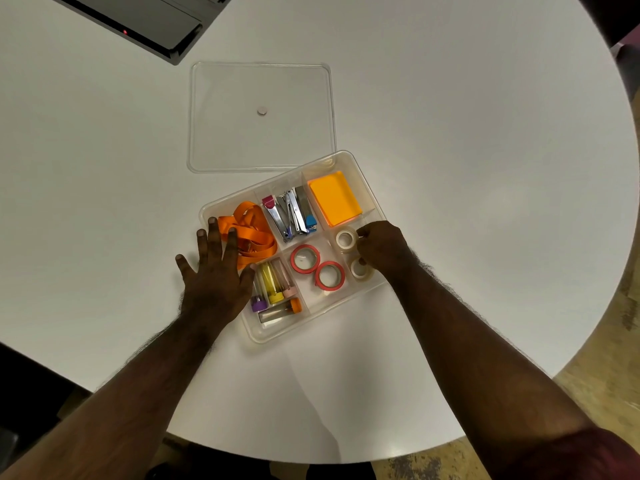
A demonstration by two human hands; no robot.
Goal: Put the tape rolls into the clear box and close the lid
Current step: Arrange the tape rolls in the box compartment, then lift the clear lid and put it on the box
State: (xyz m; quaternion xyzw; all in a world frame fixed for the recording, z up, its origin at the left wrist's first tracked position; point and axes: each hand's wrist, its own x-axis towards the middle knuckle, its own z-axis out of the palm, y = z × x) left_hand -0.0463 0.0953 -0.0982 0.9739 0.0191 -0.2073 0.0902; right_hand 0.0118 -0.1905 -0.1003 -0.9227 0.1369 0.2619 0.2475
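The clear box (221,206) sits open on the white table, split into compartments. Two red tape rolls (305,258) (329,275) lie flat in a middle compartment. Two white tape rolls are in the right compartment: the far one (346,239) and the near one (360,269). My right hand (382,249) is inside that compartment, fingers curled against both white rolls; whether it grips one I cannot tell. My left hand (216,271) rests flat, fingers spread, on the box's left edge. The clear lid (214,133) lies flat on the table beyond the box.
Other compartments hold an orange ribbon (254,233), staplers (291,216), an orange pad (334,198) and capped tubes (273,287). A dark device (145,26) lies at the table's far left. The round table's edge curves close on the right and front.
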